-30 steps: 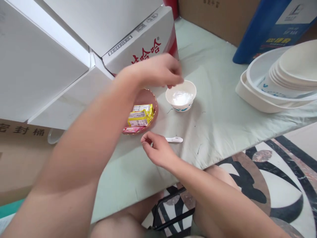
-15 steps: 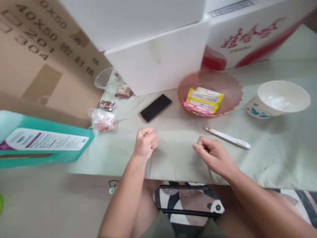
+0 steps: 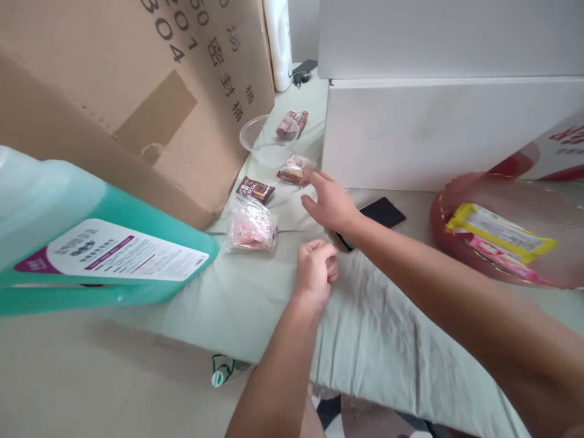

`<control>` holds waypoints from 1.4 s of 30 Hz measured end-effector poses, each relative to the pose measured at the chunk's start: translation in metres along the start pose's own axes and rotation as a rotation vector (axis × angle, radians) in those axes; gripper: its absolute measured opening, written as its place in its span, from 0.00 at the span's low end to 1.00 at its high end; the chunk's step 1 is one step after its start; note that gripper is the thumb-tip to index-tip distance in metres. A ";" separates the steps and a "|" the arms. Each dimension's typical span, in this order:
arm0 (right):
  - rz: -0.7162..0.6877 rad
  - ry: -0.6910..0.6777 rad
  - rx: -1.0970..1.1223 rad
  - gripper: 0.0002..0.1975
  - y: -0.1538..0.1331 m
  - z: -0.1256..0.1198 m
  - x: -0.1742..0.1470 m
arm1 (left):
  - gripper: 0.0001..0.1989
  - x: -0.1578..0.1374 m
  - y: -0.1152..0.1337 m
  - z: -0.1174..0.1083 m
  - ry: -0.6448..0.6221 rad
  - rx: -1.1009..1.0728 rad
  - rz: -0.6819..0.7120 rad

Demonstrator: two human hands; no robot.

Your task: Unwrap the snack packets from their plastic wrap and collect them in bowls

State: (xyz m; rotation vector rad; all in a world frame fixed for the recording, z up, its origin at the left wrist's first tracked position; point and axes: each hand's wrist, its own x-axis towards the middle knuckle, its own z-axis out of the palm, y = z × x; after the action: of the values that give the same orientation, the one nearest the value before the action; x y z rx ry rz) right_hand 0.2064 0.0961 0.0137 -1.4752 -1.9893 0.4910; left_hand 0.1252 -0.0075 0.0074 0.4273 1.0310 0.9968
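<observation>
My right hand [image 3: 331, 199] stretches over the cloth with thumb and fingers apart, holding nothing. Its fingertips are at the right edge of a small wrapped snack [image 3: 292, 168]; whether they touch it I cannot tell. My left hand [image 3: 316, 271] is a closed fist above the cloth, with nothing showing in it. A brown cocoa snack packet [image 3: 256, 190] and a clear plastic bag with pink contents [image 3: 252, 230] lie left of the hands. Behind them stands a clear plastic bowl [image 3: 269, 152], beside red packets [image 3: 297, 121]. A black phone [image 3: 383, 213] is partly hidden under my right forearm.
A large cardboard box [image 3: 150, 115] and a jug of green liquid [image 3: 128, 201] border the left side. White boxes [image 3: 438, 131] stand behind. At the right, a pink translucent bowl [image 3: 444, 194] holds yellow and pink packets [image 3: 504, 231]. A white bottle [image 3: 279, 45] stands far back.
The view has swung left. My right hand has crossed leftward over the phone to the wrapped snack and opened from its curled shape. My left hand stays a fist.
</observation>
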 end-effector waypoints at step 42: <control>0.533 0.287 -0.346 0.18 0.126 -0.167 -0.331 | 0.40 -0.023 -0.094 0.071 -0.429 0.640 0.104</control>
State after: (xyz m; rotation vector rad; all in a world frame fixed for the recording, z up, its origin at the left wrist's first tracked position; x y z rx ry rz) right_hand 0.4729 -0.1884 -0.0216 -2.1710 -1.4964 0.1310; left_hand 0.2281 -0.0657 -0.0131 1.1768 0.9203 0.6027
